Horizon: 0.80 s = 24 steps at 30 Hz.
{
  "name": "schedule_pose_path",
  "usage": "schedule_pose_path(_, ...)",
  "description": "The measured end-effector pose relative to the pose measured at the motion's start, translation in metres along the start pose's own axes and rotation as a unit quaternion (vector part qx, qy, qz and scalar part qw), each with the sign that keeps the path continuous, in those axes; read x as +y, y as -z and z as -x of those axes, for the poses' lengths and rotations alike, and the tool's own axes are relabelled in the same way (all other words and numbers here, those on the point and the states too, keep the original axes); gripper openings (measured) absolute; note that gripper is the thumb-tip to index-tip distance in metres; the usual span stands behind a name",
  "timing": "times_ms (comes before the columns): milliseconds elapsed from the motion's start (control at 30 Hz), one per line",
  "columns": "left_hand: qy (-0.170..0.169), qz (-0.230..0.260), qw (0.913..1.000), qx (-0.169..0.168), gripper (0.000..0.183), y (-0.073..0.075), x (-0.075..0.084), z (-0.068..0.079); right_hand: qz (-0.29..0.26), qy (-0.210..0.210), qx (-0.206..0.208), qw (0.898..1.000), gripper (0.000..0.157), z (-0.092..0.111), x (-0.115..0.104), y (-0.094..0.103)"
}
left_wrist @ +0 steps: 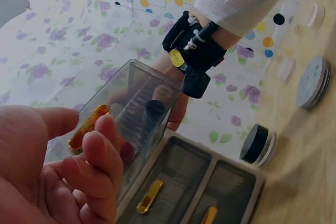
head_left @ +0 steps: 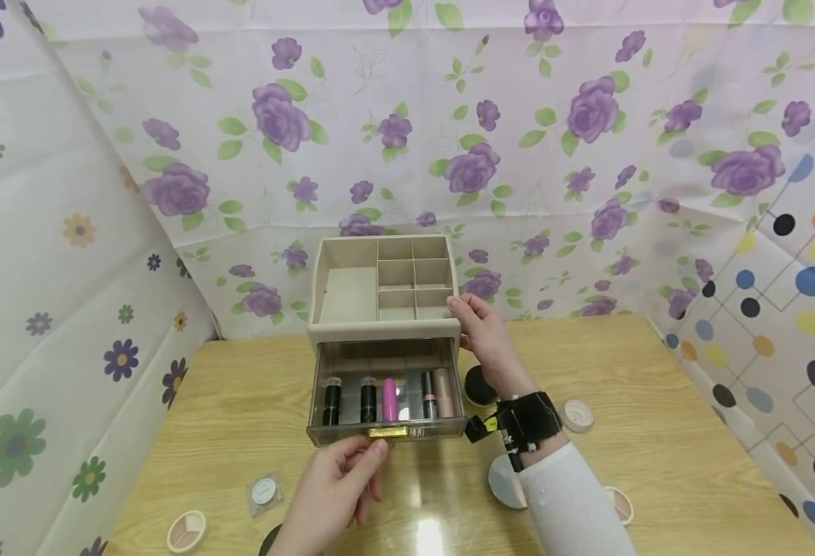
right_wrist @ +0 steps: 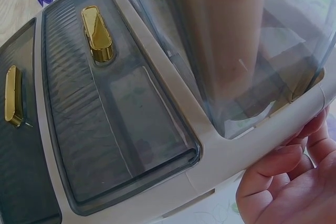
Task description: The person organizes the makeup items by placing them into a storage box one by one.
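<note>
A beige makeup organizer (head_left: pixel 385 332) stands on the table, its divided top tray uncovered. Its clear top drawer (head_left: pixel 324 363) is pulled out and holds several tubes that look like lipsticks: black lipstick tubes (head_left: pixel 368 399), a magenta tube (head_left: pixel 389 398) and a beige tube (head_left: pixel 443 392). At the drawer's front, my left hand (head_left: pixel 337 483) has its thumb and fingers about the gold drawer handle (left_wrist: pixel 89 129). My right hand (head_left: pixel 483 332) grips the organizer's right side near the top tray. Two lower drawers with gold handles (right_wrist: pixel 97 34) are closed in the right wrist view.
Right of the organizer lie a black round case (head_left: pixel 479 386), a silver round compact (head_left: pixel 507 483), a white round compact (head_left: pixel 578 415) and a partly covered palette (head_left: pixel 619 504). At left are a small square case (head_left: pixel 264 492) and a round palette (head_left: pixel 187 531). Floral cloth (head_left: pixel 407 177) hangs behind.
</note>
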<state>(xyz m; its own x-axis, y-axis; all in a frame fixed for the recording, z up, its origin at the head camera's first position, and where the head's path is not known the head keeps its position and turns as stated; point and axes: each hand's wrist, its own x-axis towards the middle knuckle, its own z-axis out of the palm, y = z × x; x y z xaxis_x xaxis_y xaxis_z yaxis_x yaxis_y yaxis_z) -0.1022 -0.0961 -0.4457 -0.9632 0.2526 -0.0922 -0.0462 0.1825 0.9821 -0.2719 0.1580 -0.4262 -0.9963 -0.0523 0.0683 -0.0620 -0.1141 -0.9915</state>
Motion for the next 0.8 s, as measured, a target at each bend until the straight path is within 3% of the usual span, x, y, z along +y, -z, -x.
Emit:
schedule_pose_path(267,0.013,0.082,0.9962,0.024,0.039,-0.005,-0.005,-0.004,-0.007,-0.001,-0.001,1.0,0.026,-0.001,0.0,0.0)
schedule_pose_path(533,0.003,0.104,0.9934,0.048,0.035,-0.009,-0.004,-0.006,0.0,0.0,-0.002,1.0,0.028,-0.001,-0.001,0.001)
schedule_pose_path(800,0.005,0.125,0.9891,0.078,0.045,-0.012,-0.001,-0.013,0.003,-0.002,0.0,1.0,0.028,-0.001,0.002,0.001)
